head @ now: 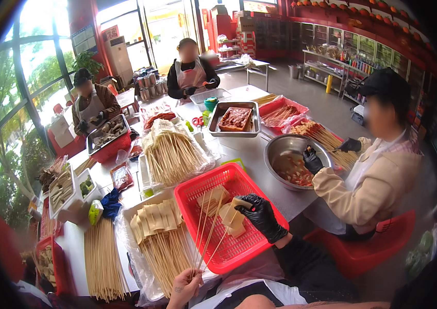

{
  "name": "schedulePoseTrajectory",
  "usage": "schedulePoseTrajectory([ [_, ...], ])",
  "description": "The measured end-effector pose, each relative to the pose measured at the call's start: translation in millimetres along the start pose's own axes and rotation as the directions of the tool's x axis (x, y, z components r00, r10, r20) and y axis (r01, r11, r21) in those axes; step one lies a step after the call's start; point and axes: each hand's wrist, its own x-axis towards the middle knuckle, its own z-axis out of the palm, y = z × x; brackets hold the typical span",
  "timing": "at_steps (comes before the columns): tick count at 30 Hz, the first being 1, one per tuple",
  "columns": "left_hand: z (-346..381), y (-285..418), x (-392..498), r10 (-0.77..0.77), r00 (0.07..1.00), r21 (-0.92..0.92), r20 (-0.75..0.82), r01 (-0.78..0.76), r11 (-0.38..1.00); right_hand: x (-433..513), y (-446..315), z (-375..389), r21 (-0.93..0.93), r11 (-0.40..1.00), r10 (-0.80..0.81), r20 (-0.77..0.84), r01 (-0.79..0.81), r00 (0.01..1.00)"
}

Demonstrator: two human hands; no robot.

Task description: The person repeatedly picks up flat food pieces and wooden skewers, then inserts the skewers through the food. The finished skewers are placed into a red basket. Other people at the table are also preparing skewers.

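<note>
My left hand [187,284], bare, pinches several bamboo skewers [210,235] near their lower ends. They fan up over a red plastic basket [241,250]. In a black glove, my right hand [265,218] holds a folded pale tofu sheet [241,203] above the basket, close to the tip of one skewer; whether the tip pierces it I cannot tell. More tofu sheets [233,220] lie on the basket's floor. Left of the basket, a plastic-lined tray [125,210] carries rows of skewered tofu sheets [156,220].
Loose bamboo skewers [104,258] lie at the left. Behind the basket stands a heap of skewered sheets [174,154]. A steel bowl [270,154] sits before a gloved person [373,174] at right. Two other people work across the table. A steel tray [255,129] holds red marinated food.
</note>
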Motion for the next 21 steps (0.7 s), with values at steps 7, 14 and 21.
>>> schedulePoseTrajectory([
  [7, 3.7, -5.3, 0.5, 0.066, 0.997, -0.084, -0.033, -0.068, 0.994, -3.2, 0.5, 11.5, -0.039, 0.997, -0.066, 0.054, 0.068, 0.996],
  [14, -1.3, -13.1, -1.7, 0.114, 0.993, -0.096, 0.003, -0.113, 0.989, 2.4, 19.1, 1.6, 0.361, 0.886, 0.303, 0.022, -0.290, 0.953],
  [21, -6.2, -21.4, -0.3, 0.277, 0.957, 0.120, 0.086, -0.286, 0.951, 3.3, 20.8, -5.2, 0.685, 0.600, 0.423, 0.169, -0.414, 0.890],
])
